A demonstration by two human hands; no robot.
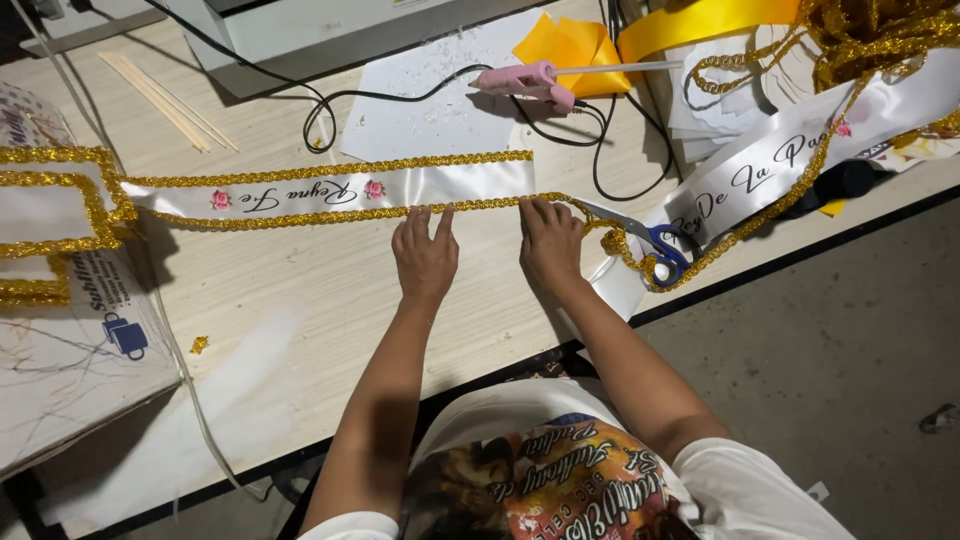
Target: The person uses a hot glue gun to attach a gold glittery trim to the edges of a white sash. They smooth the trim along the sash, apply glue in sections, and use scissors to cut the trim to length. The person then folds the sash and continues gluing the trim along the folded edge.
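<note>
My left hand [425, 255] and right hand [549, 243] press flat, fingers spread, on the sash's [400, 187] gold trim [480, 205]; uneven pressure could skew it.

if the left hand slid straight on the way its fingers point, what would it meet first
The left hand points away from the body, fingertips already at the gold braid trim along the near edge of the white satin sash. So the trim first, then the sash.

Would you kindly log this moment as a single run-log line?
left hand: pressing gold trim on white sash | right hand: pressing same edge | scissors: right of hands | glue gun: behind sash
</note>
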